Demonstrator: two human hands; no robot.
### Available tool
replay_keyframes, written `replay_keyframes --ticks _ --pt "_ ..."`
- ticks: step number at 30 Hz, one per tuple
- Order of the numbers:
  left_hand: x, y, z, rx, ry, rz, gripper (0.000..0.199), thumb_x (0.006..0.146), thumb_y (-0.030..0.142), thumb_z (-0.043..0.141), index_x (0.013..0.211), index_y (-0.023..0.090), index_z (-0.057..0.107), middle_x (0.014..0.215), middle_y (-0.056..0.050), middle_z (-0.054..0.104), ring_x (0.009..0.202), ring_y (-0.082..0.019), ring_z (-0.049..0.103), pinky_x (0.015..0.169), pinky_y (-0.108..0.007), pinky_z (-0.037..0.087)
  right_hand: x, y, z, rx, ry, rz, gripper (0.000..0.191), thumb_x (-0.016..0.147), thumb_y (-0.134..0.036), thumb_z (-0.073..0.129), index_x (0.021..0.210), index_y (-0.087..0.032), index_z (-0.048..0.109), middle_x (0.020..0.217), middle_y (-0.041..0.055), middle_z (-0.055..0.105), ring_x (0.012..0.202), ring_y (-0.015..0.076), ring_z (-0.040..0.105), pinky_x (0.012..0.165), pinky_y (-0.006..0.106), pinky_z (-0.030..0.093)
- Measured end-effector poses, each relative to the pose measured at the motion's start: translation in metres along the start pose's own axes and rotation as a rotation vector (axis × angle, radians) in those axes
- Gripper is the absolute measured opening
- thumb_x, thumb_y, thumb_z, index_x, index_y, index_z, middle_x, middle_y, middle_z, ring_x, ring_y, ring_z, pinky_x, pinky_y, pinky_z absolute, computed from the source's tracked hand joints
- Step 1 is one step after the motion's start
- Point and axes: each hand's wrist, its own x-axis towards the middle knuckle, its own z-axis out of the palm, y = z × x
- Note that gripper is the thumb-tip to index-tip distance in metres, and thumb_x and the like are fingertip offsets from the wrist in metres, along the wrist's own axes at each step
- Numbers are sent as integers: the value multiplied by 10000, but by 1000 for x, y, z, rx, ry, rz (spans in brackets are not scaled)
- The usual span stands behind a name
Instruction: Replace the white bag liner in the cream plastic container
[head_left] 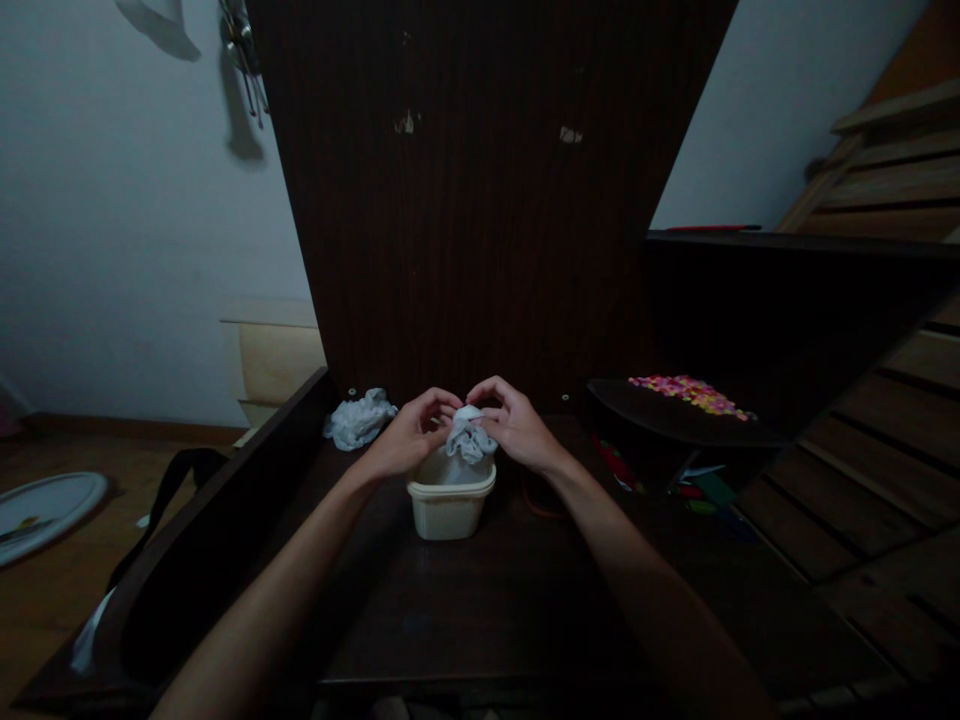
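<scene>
A crumpled pale grey cloth (470,438) is held above a cream plastic container (450,512) on the dark desk. My left hand (417,432) pinches the cloth from the left side, its fingers curled towards the top. From the right, my right hand (517,425) grips the same cloth between thumb and fingers. The cloth hangs down over the container's back opening. Inside the container is something pale, too dim to make out. Another crumpled whitish bundle (360,419) lies behind and to the left of my left hand.
On the right, a dark shelf (637,409) holds a strip of small pink and yellow pieces (694,393), with colourful items beneath it. A raised dark side board (225,500) borders the desk's left. A tall dark panel (480,220) stands behind.
</scene>
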Motion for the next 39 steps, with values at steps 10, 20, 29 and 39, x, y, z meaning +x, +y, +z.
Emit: replay_keyframes --ticks 10,20,29,39 --pt "-2 3 2 13 -12 -45 353 748 225 762 1046 169 582 878 -5 646 792 -137 608 750 -293 492 0 1 -2 -442 220 -80 174 627 -181 648 792 -205 597 700 -39 525 589 113 452 527 247 360" --pt "-3 9 2 -22 44 -131 469 729 279 765 1119 187 522 768 40 650 688 -127 625 661 -264 469 -2 2 -3 -217 135 45 124 687 -232 660 787 -210 590 698 -27 600 636 138 575 580 260 437" --pt "0 5 3 189 223 27 339 777 285 735 1075 160 632 717 18 665 658 -139 622 640 -253 471 -14 -16 4 -377 -70 -31 419 714 -401 832 1052 -209 677 951 21 692 861 191 631 748 309 490" --pt "-3 8 -1 513 218 52 196 854 268 632 945 199 790 923 -56 770 841 -216 698 756 -321 529 -11 -8 -4 -419 -1 -95 120 785 -215 680 882 -194 749 877 35 756 818 207 670 745 322 490"
